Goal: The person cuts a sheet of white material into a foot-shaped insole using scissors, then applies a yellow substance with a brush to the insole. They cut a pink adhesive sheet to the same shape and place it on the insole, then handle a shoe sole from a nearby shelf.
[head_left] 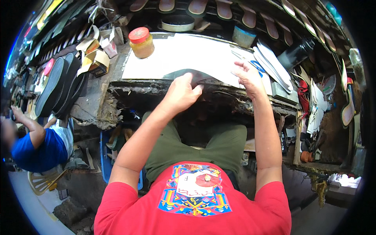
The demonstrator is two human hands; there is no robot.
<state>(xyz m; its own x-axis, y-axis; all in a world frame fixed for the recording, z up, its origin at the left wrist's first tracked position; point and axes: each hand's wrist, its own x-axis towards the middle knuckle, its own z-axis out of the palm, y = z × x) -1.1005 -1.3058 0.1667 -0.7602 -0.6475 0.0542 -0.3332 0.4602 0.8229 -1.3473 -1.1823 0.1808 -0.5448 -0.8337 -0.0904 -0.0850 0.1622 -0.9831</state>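
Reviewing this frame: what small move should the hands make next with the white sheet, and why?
Probably the left hand should ease the white sheet's front edge down toward the bench. That edge appears bowed up, with something dark showing beneath it; the left hand is close by, and the right hand is at the sheet's right end.

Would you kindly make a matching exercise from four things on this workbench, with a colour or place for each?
Things:
1. jar
2. sheet
3. scissors
4. bottle

Descriptions:
A. blue-handled
B. black, toward the right
C. white, with the right hand at its edge
D. red-lidded, toward the left

Pairs: 1-D, 2-C, 3-A, 4-B
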